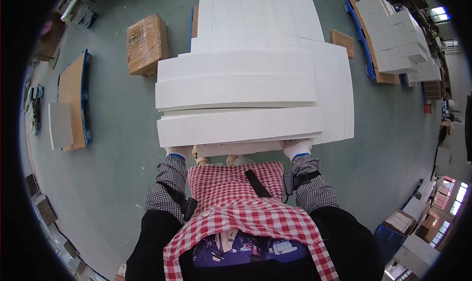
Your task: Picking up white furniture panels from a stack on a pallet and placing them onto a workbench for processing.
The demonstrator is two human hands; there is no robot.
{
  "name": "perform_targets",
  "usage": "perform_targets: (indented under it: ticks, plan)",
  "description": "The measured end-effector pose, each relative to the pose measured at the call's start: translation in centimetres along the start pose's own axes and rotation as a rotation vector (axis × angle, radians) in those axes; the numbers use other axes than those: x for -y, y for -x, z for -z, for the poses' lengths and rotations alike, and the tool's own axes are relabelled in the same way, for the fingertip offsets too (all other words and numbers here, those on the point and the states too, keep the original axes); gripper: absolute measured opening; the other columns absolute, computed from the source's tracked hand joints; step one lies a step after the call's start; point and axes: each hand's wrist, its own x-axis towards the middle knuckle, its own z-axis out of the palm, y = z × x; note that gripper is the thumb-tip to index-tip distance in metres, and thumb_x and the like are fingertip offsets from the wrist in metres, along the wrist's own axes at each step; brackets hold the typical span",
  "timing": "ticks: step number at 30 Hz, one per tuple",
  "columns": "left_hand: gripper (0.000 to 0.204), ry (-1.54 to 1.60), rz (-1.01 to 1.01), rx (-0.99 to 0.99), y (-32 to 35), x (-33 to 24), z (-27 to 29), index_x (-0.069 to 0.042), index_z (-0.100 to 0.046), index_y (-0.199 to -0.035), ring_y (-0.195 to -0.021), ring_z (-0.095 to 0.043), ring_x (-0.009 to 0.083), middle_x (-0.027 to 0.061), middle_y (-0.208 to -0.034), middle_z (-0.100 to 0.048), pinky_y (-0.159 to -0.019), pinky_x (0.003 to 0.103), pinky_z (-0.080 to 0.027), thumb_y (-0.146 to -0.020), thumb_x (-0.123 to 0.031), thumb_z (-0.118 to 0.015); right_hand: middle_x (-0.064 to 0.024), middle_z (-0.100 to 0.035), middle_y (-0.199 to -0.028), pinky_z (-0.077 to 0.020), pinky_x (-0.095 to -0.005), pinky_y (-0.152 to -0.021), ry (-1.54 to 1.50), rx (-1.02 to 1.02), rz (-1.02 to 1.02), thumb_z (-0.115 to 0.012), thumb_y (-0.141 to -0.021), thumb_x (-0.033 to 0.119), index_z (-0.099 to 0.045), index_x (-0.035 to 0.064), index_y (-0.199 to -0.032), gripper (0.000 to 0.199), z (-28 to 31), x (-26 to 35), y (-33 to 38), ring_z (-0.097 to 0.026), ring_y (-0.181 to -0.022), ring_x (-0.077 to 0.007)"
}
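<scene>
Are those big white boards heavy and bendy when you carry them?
Probably light: the person's left hand and right hand hold several white boards at once, only by the near edge. They look fairly stiff, staying flat with little sag. The top ones sit slightly askew, so they might slide if tilted.

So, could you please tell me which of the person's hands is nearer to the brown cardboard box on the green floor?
Left. The left hand grips the white foam boards' near-left corner, on the side of the brown cardboard box; the right hand holds the far corner.
</scene>
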Motion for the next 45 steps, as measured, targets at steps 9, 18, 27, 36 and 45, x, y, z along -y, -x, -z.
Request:
perform_targets:
  ticks: [9,18,27,36,45]
  plan:
    - [0.048,0.061,0.093,0.088,0.9,0.3,-0.4,-0.015,-0.058,-0.123,-0.108,-0.059,0.0267,0.0080,-0.117,-0.062,-0.089,0.043,-0.047,-0.091,-0.049,-0.047,-0.0096,-0.044,-0.141,-0.0316,-0.0457,-0.109,1.112,0.161,-0.134,-0.040,-0.093,0.045,-0.041,0.0169,-0.139,0.054,0.2,9.1,-2.4,-0.039,-0.132,-0.0263]
    - [0.052,0.090,0.117,0.140,1.7,-0.6,1.1,-0.016,-0.055,-0.128,-0.114,-0.056,0.0261,0.0068,-0.125,-0.058,-0.092,0.042,-0.046,-0.092,-0.052,-0.044,-0.0107,-0.057,-0.125,-0.0413,-0.0444,-0.100,0.990,0.047,0.043,-0.048,-0.092,0.041,-0.055,0.0145,-0.127,0.045,0.4,8.4,-2.9,-0.053,-0.118,-0.0288]
    - [0.052,0.126,0.106,0.091,1.0,0.1,-0.2,-0.016,-0.052,-0.131,-0.118,-0.053,0.0261,0.0071,-0.128,-0.056,-0.096,0.042,-0.043,-0.092,-0.051,-0.045,-0.0104,-0.055,-0.129,-0.0381,-0.0468,-0.102,0.935,0.044,0.038,-0.046,-0.092,0.043,-0.054,0.0138,-0.129,0.048,-0.8,9.1,-2.6,-0.051,-0.120,-0.0296]
    - [0.044,0.012,0.095,0.018,-0.6,0.3,0.1,-0.020,-0.054,-0.129,-0.119,-0.052,0.0238,0.0041,-0.129,-0.056,-0.098,0.040,-0.042,-0.093,-0.044,-0.046,-0.0077,-0.044,-0.142,-0.0316,-0.0464,-0.108,0.748,0.030,-0.061,-0.035,-0.096,0.044,-0.042,0.0131,-0.139,0.053,-3.2,2.6,-4.1,-0.042,-0.129,-0.0279]
    - [0.042,0.341,-0.044,-0.395,-4.5,6.8,-9.8,-0.020,-0.052,-0.131,-0.120,-0.051,0.0230,0.0039,-0.130,-0.055,-0.099,0.040,-0.042,-0.095,-0.040,-0.043,-0.0107,-0.046,-0.139,-0.0308,-0.0471,-0.108,0.603,-0.281,0.207,-0.040,-0.094,0.045,-0.047,0.0119,-0.135,0.053,-6.7,-0.6,-5.1,-0.039,-0.131,-0.0288]
